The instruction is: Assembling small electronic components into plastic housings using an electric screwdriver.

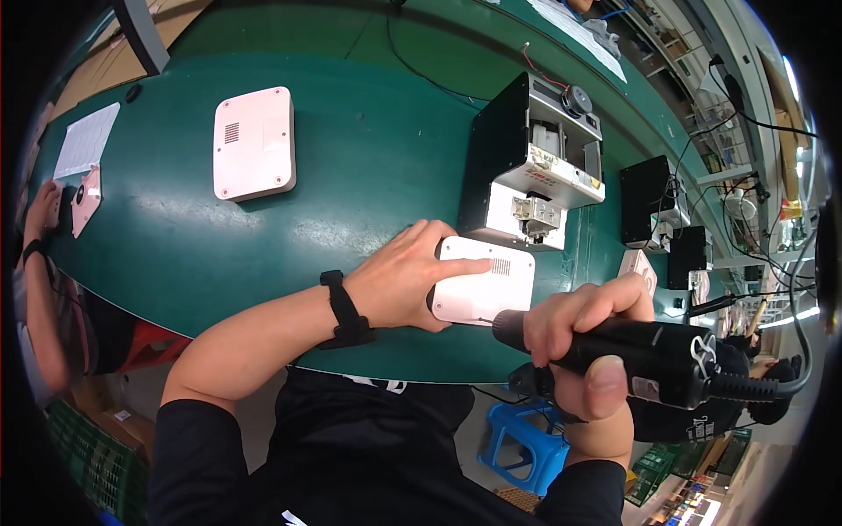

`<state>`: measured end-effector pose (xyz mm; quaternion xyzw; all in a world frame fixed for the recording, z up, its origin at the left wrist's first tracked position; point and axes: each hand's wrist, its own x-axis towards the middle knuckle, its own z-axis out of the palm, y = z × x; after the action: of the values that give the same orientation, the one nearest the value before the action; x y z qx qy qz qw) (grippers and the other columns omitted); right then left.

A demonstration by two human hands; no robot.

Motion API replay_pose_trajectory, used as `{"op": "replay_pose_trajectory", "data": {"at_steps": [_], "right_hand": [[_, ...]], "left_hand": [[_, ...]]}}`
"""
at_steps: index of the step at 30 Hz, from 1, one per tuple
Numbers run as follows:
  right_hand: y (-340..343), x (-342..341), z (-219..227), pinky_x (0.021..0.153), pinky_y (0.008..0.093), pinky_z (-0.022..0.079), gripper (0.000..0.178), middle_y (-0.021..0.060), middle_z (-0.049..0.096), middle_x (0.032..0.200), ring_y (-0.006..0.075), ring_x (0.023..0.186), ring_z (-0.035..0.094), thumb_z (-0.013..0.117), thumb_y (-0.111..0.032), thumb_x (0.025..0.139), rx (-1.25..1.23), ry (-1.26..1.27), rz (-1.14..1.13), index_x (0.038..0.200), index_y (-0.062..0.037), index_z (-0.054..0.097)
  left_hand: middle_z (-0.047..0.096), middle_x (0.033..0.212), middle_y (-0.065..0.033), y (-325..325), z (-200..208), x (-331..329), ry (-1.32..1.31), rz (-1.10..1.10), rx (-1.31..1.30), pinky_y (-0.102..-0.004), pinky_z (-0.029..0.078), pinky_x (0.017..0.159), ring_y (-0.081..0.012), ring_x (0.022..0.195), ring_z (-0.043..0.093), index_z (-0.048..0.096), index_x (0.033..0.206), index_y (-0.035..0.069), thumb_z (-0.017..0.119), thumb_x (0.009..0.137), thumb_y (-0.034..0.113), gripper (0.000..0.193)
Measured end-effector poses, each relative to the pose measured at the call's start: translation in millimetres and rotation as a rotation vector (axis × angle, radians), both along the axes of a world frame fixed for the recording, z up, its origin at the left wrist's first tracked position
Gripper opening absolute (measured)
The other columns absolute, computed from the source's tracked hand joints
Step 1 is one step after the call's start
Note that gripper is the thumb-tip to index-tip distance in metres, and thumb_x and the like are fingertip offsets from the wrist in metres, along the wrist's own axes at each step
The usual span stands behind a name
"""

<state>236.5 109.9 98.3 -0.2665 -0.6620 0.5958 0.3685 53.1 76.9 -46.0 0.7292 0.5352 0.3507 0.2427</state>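
My left hand (pixel 399 276) grips a pale pink plastic housing (pixel 474 296) by its left side, thumb laid across the top near a small slotted grille. The housing lies flat at the table's front edge. A corded black electric screwdriver (pixel 653 355) is wrapped in the fingers of my right hand (pixel 592 329), tilted nearly level. Its thin bit points left at the housing's near right part; whether the tip sits in a screw hole I cannot tell. A second pale pink housing (pixel 254 145), with a grille and corner screw holes, stands farther left.
A black and silver screw feeder (pixel 535 167) stands just beyond my housing. The green table (pixel 368 175) also bears paper (pixel 88 140) and a pink part (pixel 86 202) at far left, beside another person's hand (pixel 44 206). A blue stool (pixel 526 443) stands below the edge.
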Motion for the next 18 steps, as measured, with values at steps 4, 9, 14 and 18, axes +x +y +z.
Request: {"op": "replay_pose_trajectory", "data": {"at_steps": [4, 9, 14, 18], "right_hand": [[1.5, 2.2, -0.7, 0.054, 0.0315, 0.045, 0.051, 0.004, 0.051, 0.067, 0.016, 0.054, 0.051, 0.073, -0.046, 0.081, 0.004, -0.045, 0.021, 0.098, -0.009, 0.042], [25.0, 6.7, 11.7, 0.054, 0.0319, 0.043, 0.042, 0.0047, 0.051, 0.068, 0.016, 0.053, 0.05, 0.064, -0.043, 0.089, 0.099, 0.143, 0.005, 0.099, -0.0079, 0.044], [76.3, 0.3, 14.5, 0.054, 0.0327, 0.042, 0.031, 0.0055, 0.05, 0.067, 0.0162, 0.051, 0.047, 0.049, -0.038, 0.098, 0.219, 0.349, -0.106, 0.101, -0.0071, 0.047], [98.1, -5.8, 8.8, 0.055, 0.0331, 0.042, 0.031, 0.0051, 0.049, 0.067, 0.0162, 0.05, 0.047, 0.047, -0.038, 0.1, 0.288, 0.267, -0.22, 0.102, -0.0071, 0.048]], "left_hand": [[0.049, 0.125, -0.0168, -1.2, -0.8, -0.8, -0.003, 0.001, 0.004, -0.0424, 0.047, 0.1, -0.0368, 0.116, 0.05, 0.061, 0.133, 0.026, 0.087, 0.061, 0.023, 0.077], [0.049, 0.124, -0.0174, 1.3, 1.2, 5.3, 0.031, -0.004, 0.026, -0.043, 0.046, 0.1, -0.0371, 0.117, 0.049, 0.06, 0.134, 0.025, 0.086, 0.062, 0.026, 0.076], [0.049, 0.124, -0.0179, 9.1, -3.1, 26.1, -0.007, -0.032, 0.068, -0.0451, 0.043, 0.103, -0.0376, 0.119, 0.049, 0.059, 0.134, 0.024, 0.085, 0.062, 0.03, 0.076], [0.049, 0.125, -0.0174, 14.1, -1.8, 32.4, 0.024, -0.048, 0.146, -0.0479, 0.038, 0.107, -0.0379, 0.12, 0.048, 0.059, 0.134, 0.025, 0.085, 0.062, 0.03, 0.077]]}}
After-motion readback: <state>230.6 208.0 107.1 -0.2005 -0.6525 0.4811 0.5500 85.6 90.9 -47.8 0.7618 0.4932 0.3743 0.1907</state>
